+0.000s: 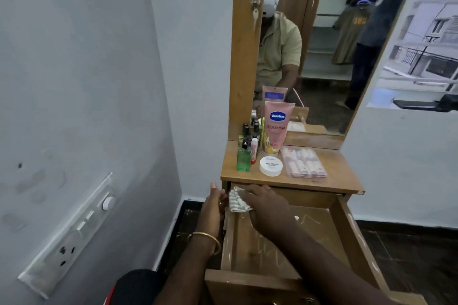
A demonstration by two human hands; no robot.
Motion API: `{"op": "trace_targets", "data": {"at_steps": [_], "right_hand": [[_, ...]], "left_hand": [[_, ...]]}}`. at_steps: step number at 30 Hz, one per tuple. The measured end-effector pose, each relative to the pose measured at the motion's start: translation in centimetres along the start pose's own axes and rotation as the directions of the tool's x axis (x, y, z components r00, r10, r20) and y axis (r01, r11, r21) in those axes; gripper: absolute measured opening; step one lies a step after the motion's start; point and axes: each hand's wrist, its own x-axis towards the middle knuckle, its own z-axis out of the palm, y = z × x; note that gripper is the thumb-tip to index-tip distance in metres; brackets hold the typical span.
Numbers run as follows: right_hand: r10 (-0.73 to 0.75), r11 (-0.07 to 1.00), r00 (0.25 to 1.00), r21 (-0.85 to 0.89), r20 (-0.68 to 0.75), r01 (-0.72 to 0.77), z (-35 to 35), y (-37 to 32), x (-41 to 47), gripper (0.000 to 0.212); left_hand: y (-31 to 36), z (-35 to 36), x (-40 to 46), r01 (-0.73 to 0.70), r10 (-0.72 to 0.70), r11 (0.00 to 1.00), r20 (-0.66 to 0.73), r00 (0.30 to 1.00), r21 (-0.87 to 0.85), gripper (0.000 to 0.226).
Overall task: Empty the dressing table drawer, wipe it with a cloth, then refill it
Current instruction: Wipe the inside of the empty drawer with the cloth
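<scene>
The drawer (347,242) is pulled fully out and holds no items; its contents stand on the dressing table top (339,176), beyond the fingertips, so the wiping surface is free. The right hand (266,202) presses the striped cloth (238,202) into the drawer's far left corner, fingers curled over the cloth and bunching it. The left hand (214,202) rests against the left drawer wall, just beside the cloth, probably to steady the drawer against the wiping pressure; its fingers appear loosely curled, but whether they grip the wall cannot be determined. The cloth's underside and the corner beneath it are hidden by the right hand. The drawer front is cut off at the frame edge
</scene>
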Motion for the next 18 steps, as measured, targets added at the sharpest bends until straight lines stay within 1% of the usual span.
{"op": "trace_targets", "data": {"at_steps": [1, 3, 5, 7, 8, 10, 11, 12, 13, 15, 16, 18], "right_hand": [[-0.011, 0.999, 1.0, -0.045, -0.012, 0.01, 0.3, -0.5, 0.4, 0.051], [-0.032, 0.99, 0.999, -0.135, -0.021, 0.029, 0.9, -1.1, 1.3, 0.053], [-0.07, 0.975, 0.998, -0.21, -0.002, 0.068, 1.4, -1.3, 2.1, 0.053], [-0.096, 0.961, 0.995, -0.255, 0.037, 0.102, 1.8, -1.5, 2.6, 0.049], [-0.1, 0.957, 0.993, -0.267, 0.055, 0.111, 2.0, -1.6, 2.6, 0.049], [-0.092, 0.959, 0.992, -0.261, 0.088, 0.112, 2.2, -1.7, 2.2, 0.052], [-0.083, 0.964, 0.991, -0.244, 0.107, 0.107, 2.2, -1.7, 1.9, 0.054], [-0.073, 0.969, 0.989, -0.224, 0.132, 0.102, 2.2, -1.7, 1.4, 0.057], [-0.065, 0.973, 0.985, -0.209, 0.16, 0.098, 2.0, -1.8, 1.0, 0.06], [-0.068, 0.97, 0.977, -0.217, 0.204, 0.112, 1.6, -1.8, 0.3, 0.064], [-0.073, 0.965, 0.975, -0.233, 0.209, 0.122, 1.5, -1.9, 0.1, 0.064], [-0.062, 0.959, 0.978, -0.261, 0.198, 0.114, 1.4, -1.8, 0.4, 0.063]], "left_hand": [[-0.4, 0.2, 0.2, 0.011, -0.011, 0.999, -0.01, 1.0, -0.035, 0.084], [-0.6, 0.5, -0.4, 0.045, -0.041, 0.997, 0.057, 0.998, -0.062, 0.088], [0.0, 0.6, -0.9, 0.067, -0.058, 0.994, 0.099, 0.993, -0.089, 0.086], [0.5, 0.5, -0.6, 0.035, -0.025, 0.995, 0.104, 0.994, -0.088, 0.083], [0.8, 0.5, -0.6, 0.026, -0.02, 0.998, 0.102, 0.995, -0.058, 0.092], [0.6, 0.3, -0.2, -0.01, 0.014, 0.999, 0.106, 0.994, -0.04, 0.128], [0.2, 0.3, 0.2, -0.022, 0.026, 0.999, 0.11, 0.994, -0.04, 0.141], [0.1, 0.1, 0.2, -0.017, 0.022, 0.999, 0.117, 0.993, -0.042, 0.145], [0.2, 0.1, 0.3, 0.007, 0.0, 0.998, 0.127, 0.992, -0.055, 0.141], [0.8, 0.5, 0.1, 0.055, -0.039, 0.99, 0.121, 0.992, -0.128, 0.112], [0.9, 0.6, 0.1, 0.055, -0.04, 0.99, 0.117, 0.992, -0.131, 0.097], [0.6, 0.7, -0.1, 0.034, -0.022, 0.992, 0.102, 0.995, -0.121, 0.077]]}}
